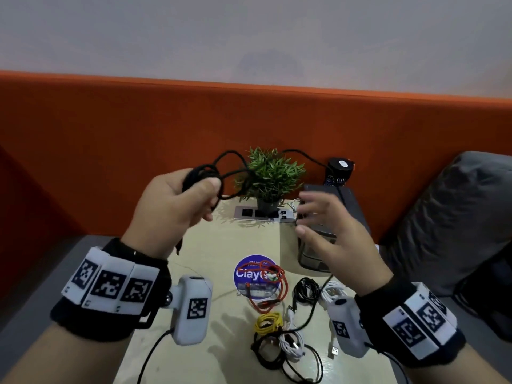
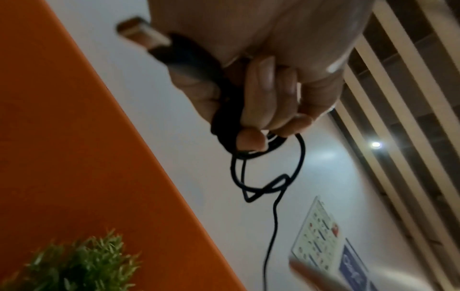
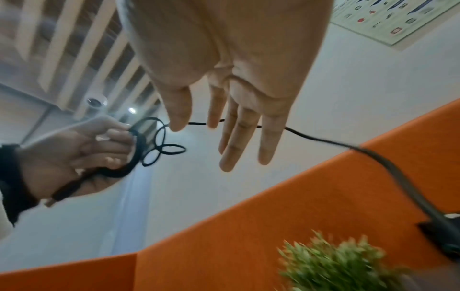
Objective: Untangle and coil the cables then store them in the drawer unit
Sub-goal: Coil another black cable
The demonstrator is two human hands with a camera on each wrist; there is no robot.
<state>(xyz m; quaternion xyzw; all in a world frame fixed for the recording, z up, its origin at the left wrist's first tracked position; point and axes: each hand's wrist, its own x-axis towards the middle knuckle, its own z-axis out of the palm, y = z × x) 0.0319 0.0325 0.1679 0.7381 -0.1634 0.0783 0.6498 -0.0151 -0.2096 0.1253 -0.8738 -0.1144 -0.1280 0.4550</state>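
My left hand (image 1: 177, 200) is raised above the table and grips a partly coiled black cable (image 1: 205, 176), its loops bunched under the thumb. The cable's USB plug (image 2: 139, 31) sticks out of the fist by the wrist. The free length (image 1: 302, 155) arcs right over the plant to a black round device (image 1: 340, 169). My right hand (image 1: 329, 225) hovers open, fingers spread, in front of the dark drawer unit (image 1: 349, 200), holding nothing. In the right wrist view the black cable (image 3: 323, 140) runs behind its fingers (image 3: 239, 137).
A red cable (image 1: 266, 284), a yellow cable (image 1: 268, 322), white cables (image 1: 332, 291) and black cables (image 1: 277, 353) lie on the wooden table (image 1: 210, 245) near its front. A small potted plant (image 1: 270, 176) and a socket strip (image 1: 249, 213) stand at the back, against an orange partition (image 1: 110, 134).
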